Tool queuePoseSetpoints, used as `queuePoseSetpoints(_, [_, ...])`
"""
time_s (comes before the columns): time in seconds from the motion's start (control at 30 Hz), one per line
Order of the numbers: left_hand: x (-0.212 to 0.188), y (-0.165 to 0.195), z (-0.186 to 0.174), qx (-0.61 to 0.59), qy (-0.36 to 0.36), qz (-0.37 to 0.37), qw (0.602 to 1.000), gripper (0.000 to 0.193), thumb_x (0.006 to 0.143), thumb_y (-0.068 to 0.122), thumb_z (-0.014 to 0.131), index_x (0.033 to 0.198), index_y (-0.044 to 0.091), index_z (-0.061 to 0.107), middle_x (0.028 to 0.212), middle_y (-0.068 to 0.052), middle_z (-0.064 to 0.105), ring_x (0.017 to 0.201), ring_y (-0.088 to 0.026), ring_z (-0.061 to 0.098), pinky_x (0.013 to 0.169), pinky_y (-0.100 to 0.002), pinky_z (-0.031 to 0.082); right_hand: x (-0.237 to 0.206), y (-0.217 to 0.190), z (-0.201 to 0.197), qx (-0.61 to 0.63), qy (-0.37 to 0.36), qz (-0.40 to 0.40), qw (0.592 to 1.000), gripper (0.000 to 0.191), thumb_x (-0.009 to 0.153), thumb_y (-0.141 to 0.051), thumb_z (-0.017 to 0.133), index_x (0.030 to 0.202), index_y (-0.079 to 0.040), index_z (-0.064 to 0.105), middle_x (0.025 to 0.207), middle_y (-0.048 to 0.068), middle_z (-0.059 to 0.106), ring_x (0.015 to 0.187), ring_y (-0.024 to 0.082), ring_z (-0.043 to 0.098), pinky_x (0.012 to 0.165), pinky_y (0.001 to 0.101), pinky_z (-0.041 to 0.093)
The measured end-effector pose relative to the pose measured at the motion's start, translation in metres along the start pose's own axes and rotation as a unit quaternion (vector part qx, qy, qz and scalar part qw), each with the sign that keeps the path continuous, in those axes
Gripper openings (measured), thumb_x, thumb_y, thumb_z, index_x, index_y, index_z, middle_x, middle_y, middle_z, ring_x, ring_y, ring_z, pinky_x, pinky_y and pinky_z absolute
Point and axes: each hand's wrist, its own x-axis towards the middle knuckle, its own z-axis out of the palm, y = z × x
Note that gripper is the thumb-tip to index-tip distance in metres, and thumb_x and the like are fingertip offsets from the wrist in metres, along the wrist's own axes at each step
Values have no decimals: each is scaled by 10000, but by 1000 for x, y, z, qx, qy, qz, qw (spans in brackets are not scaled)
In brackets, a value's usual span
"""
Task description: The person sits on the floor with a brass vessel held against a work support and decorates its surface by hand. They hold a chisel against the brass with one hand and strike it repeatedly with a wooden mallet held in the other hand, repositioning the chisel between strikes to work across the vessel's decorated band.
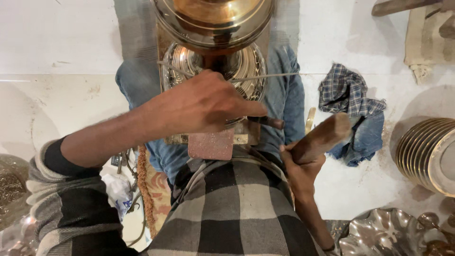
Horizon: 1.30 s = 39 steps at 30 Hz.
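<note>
On brass vessel (213,71) — left hand (204,104) pressing.

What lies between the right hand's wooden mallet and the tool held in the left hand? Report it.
Nothing visible. The right hand holds the wooden mallet raised beside the dark tool that pokes from the left hand, pressed on the engraved metal dish. Only open space over the jeans separates them.

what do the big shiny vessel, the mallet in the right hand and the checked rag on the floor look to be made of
Vessel: likely brass or a similar metal, polished; golden mirror sheen, with fine engraved pattern on the lower part.
Mallet in the right hand: seems to be wood, brown and matte, worn smooth.
Rag: woven cloth, soft crumpled folds, blue checks.
The left hand holds a thin dark tool, probably metal.
</note>
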Motion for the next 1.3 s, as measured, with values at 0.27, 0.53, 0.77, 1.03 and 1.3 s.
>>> queuePoseSetpoints(0.27, [4, -3, 25, 23, 65, 32, 997, 578, 889, -20, 637, 1436, 165, 600, 578, -65, 641, 398, -113, 491, 339, -251, 426, 6, 4, -15, -195, 65, -137, 969, 235, 772, 33, 828, 881, -17, 626, 841, 96, 615, 803, 193, 565, 735, 320, 457])
queuePoseSetpoints(0.53, [-17, -26, 70, 33, 217, 97, 971, 472, 924, -12, 676, 1384, 96, 653, 812, -121, 762, 462, -91, 520, 383, -223, 458, -2, 3, 3, 140, 22, -43, 989, 248, 885, 28, 783, 929, -82, 564, 896, 56, 646, 814, 120, 613, 755, 265, 505])
queuePoseSetpoints(0.77, [-25, -17, 83, 51, 260, 82, 961, 419, 946, 59, 678, 1364, 75, 673, 916, -145, 772, 579, -109, 605, 495, -254, 523, -7, -4, 7, 99, 17, -96, 990, 218, 792, 61, 739, 782, -70, 565, 761, 15, 638, 673, 87, 596, 629, 270, 473])
queuePoseSetpoints(1.03, [-37, -3, 78, 1, 248, 47, 968, 425, 902, 15, 675, 1311, 125, 711, 1084, -128, 781, 648, -158, 694, 535, -287, 575, -23, 2, -7, -59, -3, -9, 998, 159, 838, 45, 771, 826, -61, 652, 738, 4, 624, 655, 91, 555, 601, 254, 441])
queuePoseSetpoints(1.3, [-61, 2, 76, -39, 276, 80, 957, 409, 852, 25, 712, 1260, 51, 728, 978, -170, 792, 535, -153, 672, 446, -296, 556, -51, -7, 2, -183, -4, -17, 983, 110, 843, 7, 760, 859, 6, 651, 732, 68, 663, 636, 151, 627, 609, 310, 491])
